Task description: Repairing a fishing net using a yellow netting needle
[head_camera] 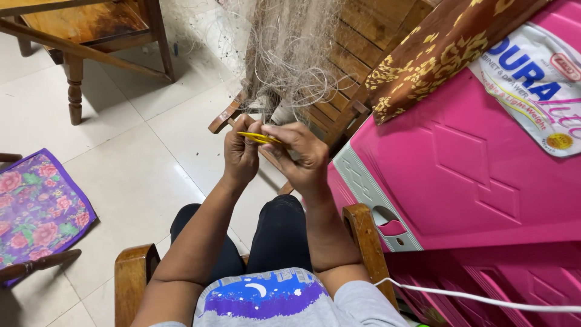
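I sit in a wooden armchair [132,275] with both hands raised in front of me. My left hand [241,151] and my right hand [301,154] pinch a thin yellow netting needle [259,138] between them, fingers closed on it. Just beyond the hands a bundle of fine pale fishing net [290,54] hangs over a slatted wooden chair [339,91]. Strands of the net reach down toward my fingers; whether they touch the needle is too fine to tell.
A pink plastic drawer cabinet [460,175] stands close on my right, with a brown patterned cushion [436,48] above it. A white cord [484,300] crosses the lower right. A wooden table [78,36] is far left; a floral seat cushion [36,206] lies left on the white tiles.
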